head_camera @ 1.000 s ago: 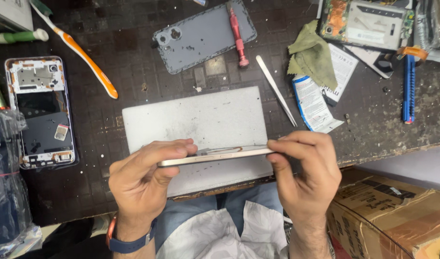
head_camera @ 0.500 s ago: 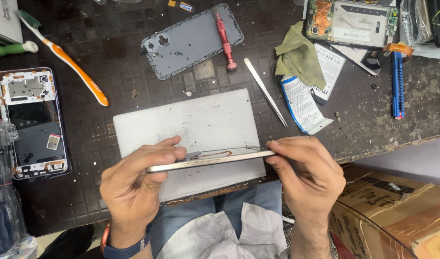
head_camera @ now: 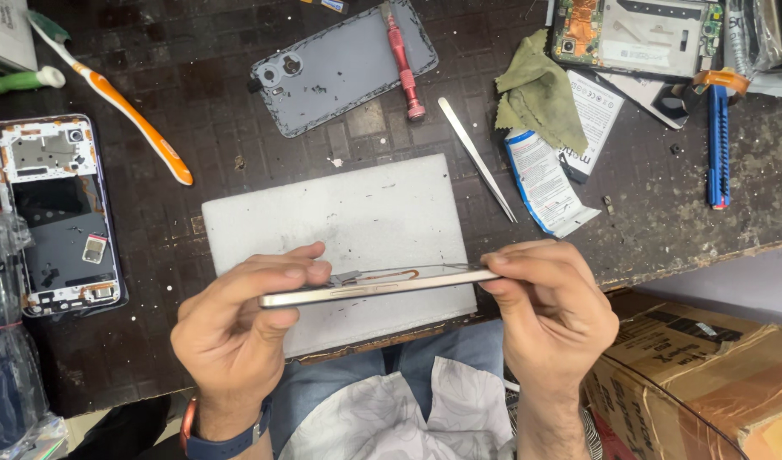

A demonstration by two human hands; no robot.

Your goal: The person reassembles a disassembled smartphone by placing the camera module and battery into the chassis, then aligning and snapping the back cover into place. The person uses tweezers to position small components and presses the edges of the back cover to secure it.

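Phone frame [head_camera: 378, 288]: held edge-on by its ends between left hand [head_camera: 238, 328] and right hand [head_camera: 553, 311], over the grey mat [head_camera: 348, 221] at the tabletop's [head_camera: 664, 230] near edge.

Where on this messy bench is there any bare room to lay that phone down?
The grey work mat beyond the left hand and right hand, which hold the phone frame edge-on, lies bare. A smaller bare strip of bench runs between the orange toothbrush and the mat. The far right, around the green cloth and blue knife, is crowded.
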